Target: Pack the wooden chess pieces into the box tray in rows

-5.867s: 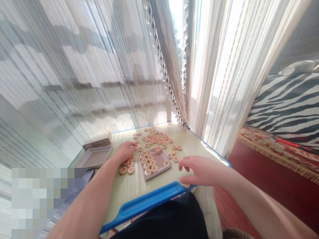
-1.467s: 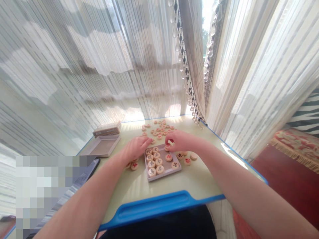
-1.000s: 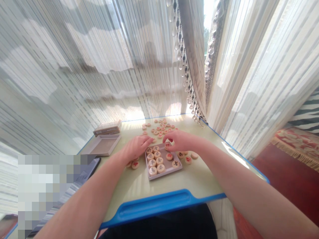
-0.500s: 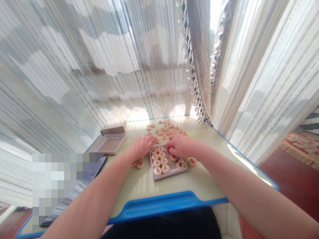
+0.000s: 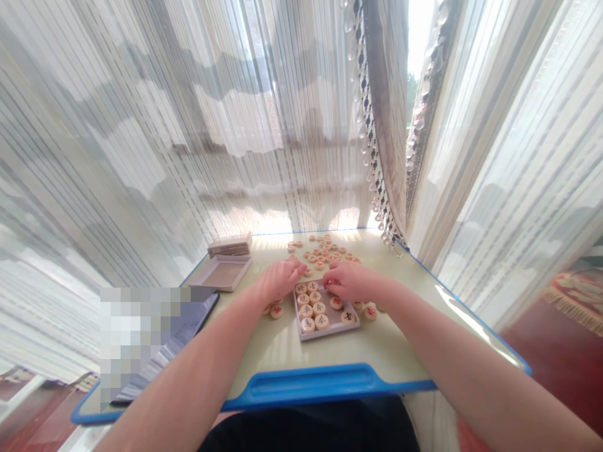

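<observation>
A shallow box (image 5: 330,331) lies on the table in front of me. Two columns of Chinese chess pieces with black characters, such as this black-marked piece (image 5: 321,322), fill its left side. On its right side sit a red-marked piece (image 5: 336,303) and another black-marked piece (image 5: 348,317). My right hand (image 5: 354,281) is over the box's far right part, its fingers closed on a red-marked Chinese chess piece (image 5: 333,282). By the far left corner, my left hand (image 5: 281,280) is bent with fingers together; whatever its fingertips hold is hidden.
Many loose pieces (image 5: 320,265) lie scattered beyond the box, with a few on either side. At the left are an open box lid (image 5: 227,274), a stacked flat box (image 5: 230,245) and a dark-edged device (image 5: 198,317), partly pixelated. A raised blue rim (image 5: 311,380) borders the table.
The whole view has shifted, so the table sits a little farther right. Both hands keep nearly the same places by the box; the red-marked piece under the right fingers shows more clearly.
</observation>
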`<state>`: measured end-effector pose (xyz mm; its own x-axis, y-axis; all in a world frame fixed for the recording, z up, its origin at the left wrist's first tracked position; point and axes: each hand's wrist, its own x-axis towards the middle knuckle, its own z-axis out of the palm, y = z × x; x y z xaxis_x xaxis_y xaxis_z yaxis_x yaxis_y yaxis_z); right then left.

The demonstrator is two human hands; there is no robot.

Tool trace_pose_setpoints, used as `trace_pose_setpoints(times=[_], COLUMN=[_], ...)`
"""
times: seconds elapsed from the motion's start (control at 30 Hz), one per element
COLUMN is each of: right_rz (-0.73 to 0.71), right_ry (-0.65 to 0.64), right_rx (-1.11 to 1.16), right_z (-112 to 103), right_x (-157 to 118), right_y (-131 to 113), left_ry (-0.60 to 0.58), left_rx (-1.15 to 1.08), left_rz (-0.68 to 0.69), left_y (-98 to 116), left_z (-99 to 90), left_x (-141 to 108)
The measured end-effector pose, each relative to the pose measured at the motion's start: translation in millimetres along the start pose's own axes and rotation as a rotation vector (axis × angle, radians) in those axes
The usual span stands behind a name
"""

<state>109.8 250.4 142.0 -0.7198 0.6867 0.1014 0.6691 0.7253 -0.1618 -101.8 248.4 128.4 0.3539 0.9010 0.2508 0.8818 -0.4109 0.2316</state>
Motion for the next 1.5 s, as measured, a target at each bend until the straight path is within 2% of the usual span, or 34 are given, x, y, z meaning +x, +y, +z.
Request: trace_pose_setpoints(times=[0.13,0.27,0.47,0.63,0.97,1.1,1.17,1.3,1.5], right_rz=[0.015,0.048,0.014,0.026,0.056,0.051,0.034,0.064,0.075], right_ry=[0.019,-0.094,-0.166,-0.161,-0.182,-0.156,-0.196,-0.361,-0.435], right_rx=[0.090,0.184,0.145,0.081,0.047,0.105,0.161,0.179,0.203], right_z=[-12.8,-23.5,-15.3,-9.4,-13.7,-18.5,-22.5,-30.3,-35.9], right_x=[-7.9,-16.0,-14.8,-11.3,-11.8,-15.6,-19.4,-26.4,-28.6], right_y=[1.8,-0.6,-5.4,-0.9,-2.1,-4.6,-6.5,-12.4,-14.9], left_ry=[-0.014,-0.018,-0.042,-0.058,-0.088,-0.076,-0.070,-0.067,-0.057], left_rx=[0.010,0.027,0.041,0.048,0.058,0.060,0.064,0.061,0.046], left_rz=[0.001,0.002,-0.003,-0.035,-0.033,-0.032,-0.030,-0.017,0.006], left_y=[0.6,0.9,0.9,2.8,7.4,6.7,5.6,2.3,-1.3], left_z=[-0.9,-0.6,-1.3,-3.0,-6.2,-5.2,-4.1,-1.9,-0.4], left_x=[0.5,1.4,1.9,2.3,2.7,2.9,3.1,3.8,4.5])
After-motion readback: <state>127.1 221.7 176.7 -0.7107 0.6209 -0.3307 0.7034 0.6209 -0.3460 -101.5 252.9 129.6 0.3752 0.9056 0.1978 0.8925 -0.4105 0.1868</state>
